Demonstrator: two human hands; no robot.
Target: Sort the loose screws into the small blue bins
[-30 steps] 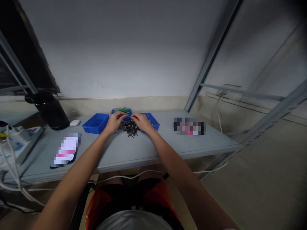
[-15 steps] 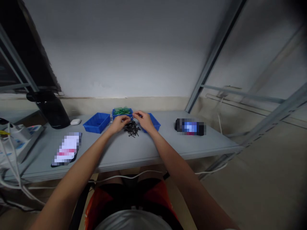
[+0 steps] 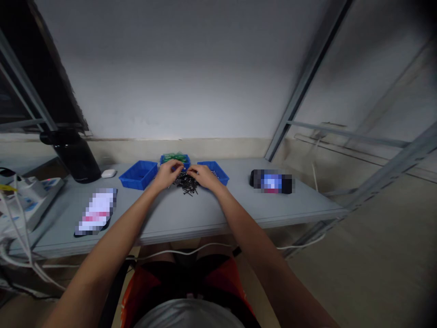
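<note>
Directly between the left hand (image 3: pixel 167 174) and right hand (image 3: pixel 204 176), dark screws (image 3: pixel 189 186) lie heaped, some on the near side of the fingers' grip. Both pinches look narrow (whether they hold anything, I cannot tell). Beyond them sits a tray (image 3: pixel 187 165) of green pieces (image 3: pixel 175 157).

Three blue bins (image 3: pixel 132 183), one dark screw pile (image 3: pixel 188 186), one bottle (image 3: pixel 78 157), one power strip (image 3: pixel 37 208)

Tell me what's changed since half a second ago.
The right hand has shifted down in view, toward the dark screws; the left hand has shifted slightly up. Any grasp or release is too small to see. Blue trays and black bottle stayed put.
</note>
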